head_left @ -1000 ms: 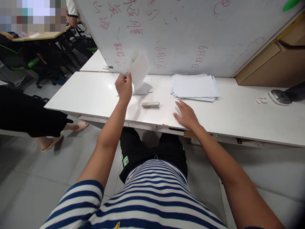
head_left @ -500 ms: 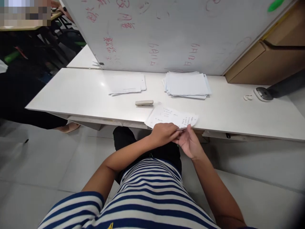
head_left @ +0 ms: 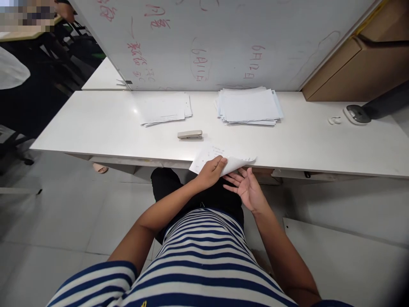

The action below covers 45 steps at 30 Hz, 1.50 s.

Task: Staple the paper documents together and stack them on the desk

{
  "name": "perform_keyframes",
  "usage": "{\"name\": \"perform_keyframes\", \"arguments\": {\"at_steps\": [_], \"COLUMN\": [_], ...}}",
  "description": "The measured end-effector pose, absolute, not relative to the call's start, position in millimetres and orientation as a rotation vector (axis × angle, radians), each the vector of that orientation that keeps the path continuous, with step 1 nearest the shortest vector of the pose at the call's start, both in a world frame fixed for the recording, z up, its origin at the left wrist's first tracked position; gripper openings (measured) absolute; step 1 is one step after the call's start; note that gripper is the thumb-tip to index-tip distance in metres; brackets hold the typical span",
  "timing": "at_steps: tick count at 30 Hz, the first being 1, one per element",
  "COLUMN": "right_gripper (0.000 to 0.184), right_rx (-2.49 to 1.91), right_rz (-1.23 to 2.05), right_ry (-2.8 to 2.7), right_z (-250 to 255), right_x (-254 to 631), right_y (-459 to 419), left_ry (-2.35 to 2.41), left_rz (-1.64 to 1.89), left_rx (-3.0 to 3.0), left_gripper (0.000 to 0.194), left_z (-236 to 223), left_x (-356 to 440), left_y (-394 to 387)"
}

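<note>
At the desk's front edge, my left hand (head_left: 211,171) pinches a sheet of paper (head_left: 234,165) by its near edge, thumb on top. The sheet curls upward on its right half, and writing shows on its left part. Just right of it, my right hand (head_left: 249,187) is turned palm up with fingers spread; its fingertips come up to the sheet's underside, and I cannot tell if they touch. A beige stapler (head_left: 190,135) lies beyond the sheet. Behind the stapler are a small paper stack (head_left: 166,108) on the left and a thicker paper stack (head_left: 249,106) on the right.
The white desk (head_left: 303,145) runs across the view, with a whiteboard (head_left: 230,38) along its back. Toward the right are a cardboard box (head_left: 338,70), a small white item (head_left: 334,120) and a dark-topped white device (head_left: 357,114). Another person's dark clothing (head_left: 28,98) shows at left.
My left hand carried the sheet from the left stack to the desk's front edge. My right hand came off the desktop, met the sheet, then spread its fingers palm up.
</note>
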State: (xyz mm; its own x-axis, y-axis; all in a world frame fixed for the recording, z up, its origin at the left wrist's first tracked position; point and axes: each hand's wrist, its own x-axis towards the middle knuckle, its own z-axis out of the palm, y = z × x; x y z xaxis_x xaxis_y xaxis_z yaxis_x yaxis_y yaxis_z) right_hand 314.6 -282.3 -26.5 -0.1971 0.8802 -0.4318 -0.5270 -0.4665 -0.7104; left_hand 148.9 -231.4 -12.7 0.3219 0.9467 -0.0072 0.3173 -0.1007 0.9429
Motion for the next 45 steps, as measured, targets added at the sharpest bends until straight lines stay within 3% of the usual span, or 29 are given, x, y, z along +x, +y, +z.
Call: {"name": "perform_keyframes", "arguments": {"at_steps": [8,14,18,21,24,25,28,29,33,36,41,45], "right_gripper": [0.049,0.044,0.041,0.040,0.040,0.040,0.047,0.049,0.053,0.054,0.045,0.045], "right_rx": [-1.118,-1.176,-1.201,-1.221,-1.333,-1.371,-1.455,-1.475,-1.513,-1.533,-1.545,-1.588], "right_rz": [1.766,1.707,1.868,1.812,1.578,1.506,1.396,1.383,1.337,1.319,1.340,1.383], "right_ry": [-0.472,-0.520,-0.775,-0.915,-0.913,-0.900,-0.927,-0.961,-1.059,-1.056,-0.985,-0.947], "right_z": [-21.4,-35.0,-33.8,-35.8,-41.2,-42.4,-42.3,-41.5,-39.0,-39.1,-40.2,-42.2], "right_x": [312.5,323.7,343.9,351.0,343.0,337.8,321.3,316.8,309.8,315.5,334.0,343.9], "right_y": [-281.9,-285.6,-289.3,-291.6,-292.9,-293.1,-293.3,-293.4,-294.7,-296.1,-298.2,-300.6], "left_ry": [1.171,1.298,1.375,1.382,1.214,1.140,1.031,1.042,1.154,1.195,1.458,1.534], "left_rz": [0.901,1.254,1.369,1.293,0.973,0.831,0.475,0.392,0.267,0.481,0.978,1.156], "left_rx": [1.633,1.446,1.424,1.526,1.849,1.956,2.114,2.114,1.973,1.816,1.453,1.414], "left_gripper": [0.051,0.051,0.050,0.049,0.042,0.047,0.094,0.097,0.068,0.044,0.050,0.047], "left_z": [-12.5,-7.6,-3.5,2.1,14.2,18.6,26.3,26.2,17.3,11.1,10.0,17.7], "left_x": [146.4,127.5,110.9,103.3,104.8,107.5,119.7,123.8,130.4,119.7,84.0,65.7], "left_y": [-224.9,-217.4,-210.7,-212.8,-225.9,-232.3,-251.9,-257.4,-267.0,-260.9,-238.5,-233.9]}}
